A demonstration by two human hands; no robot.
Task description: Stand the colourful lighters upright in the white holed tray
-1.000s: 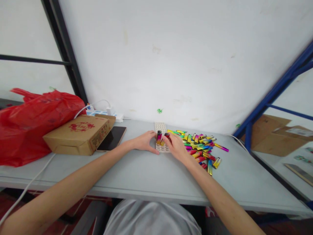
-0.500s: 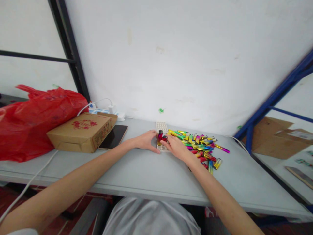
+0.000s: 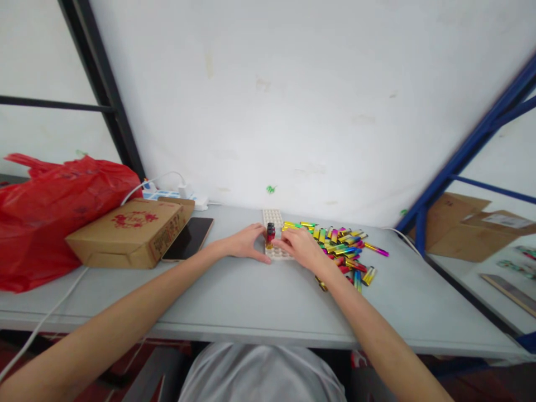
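Observation:
A white tray with rows of holes [image 3: 273,216] lies on the grey table [image 3: 234,296] near the wall. My left hand [image 3: 243,243] rests against the tray's left side, fingers curved around its near corner. A dark-topped red and yellow lighter [image 3: 270,234] stands upright in the tray. My right hand [image 3: 301,247] is over the tray's near right part, fingers bent down beside that lighter; what they hold is hidden. A heap of several rainbow-coloured lighters [image 3: 341,248] lies just right of the tray, partly behind my right hand.
At the left stand a cardboard box [image 3: 129,231], a dark phone [image 3: 189,238] beside it, and a red plastic bag [image 3: 46,212]. A white power strip with cable [image 3: 176,194] sits at the wall. Blue racking [image 3: 456,167] and cardboard boxes [image 3: 473,226] are on the right.
My right hand has shifted a little left over the tray. The second lighter seen beside the standing one a second ago is now hidden by my fingers. The left hand stayed put.

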